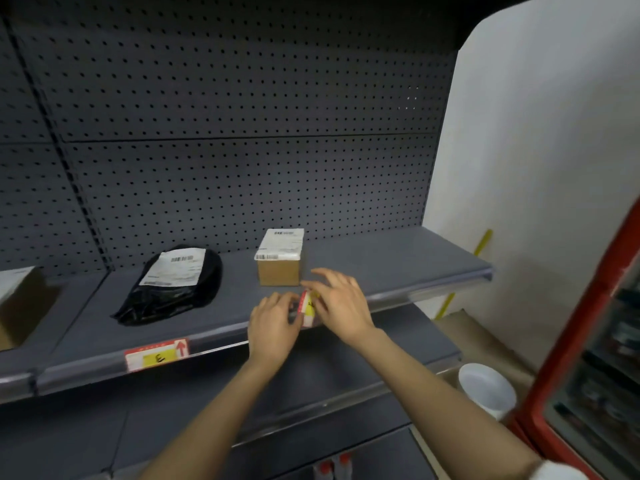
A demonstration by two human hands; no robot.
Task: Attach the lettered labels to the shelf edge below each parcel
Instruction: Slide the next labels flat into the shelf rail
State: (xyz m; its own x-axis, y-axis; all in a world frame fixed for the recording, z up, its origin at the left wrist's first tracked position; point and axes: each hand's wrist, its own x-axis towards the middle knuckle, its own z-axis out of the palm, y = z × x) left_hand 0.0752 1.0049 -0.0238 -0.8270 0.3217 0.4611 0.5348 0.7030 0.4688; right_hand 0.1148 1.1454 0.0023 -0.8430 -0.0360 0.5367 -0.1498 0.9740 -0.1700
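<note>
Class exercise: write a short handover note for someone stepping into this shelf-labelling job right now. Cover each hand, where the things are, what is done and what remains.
Left hand and right hand: both hold a red, white and yellow label at the shelf edge, below the small cardboard box. Its letter is unreadable.
Done: label E sits on the edge below the black bag parcel.
Left: seat this label; the open box at far left shows no label in view.
</note>
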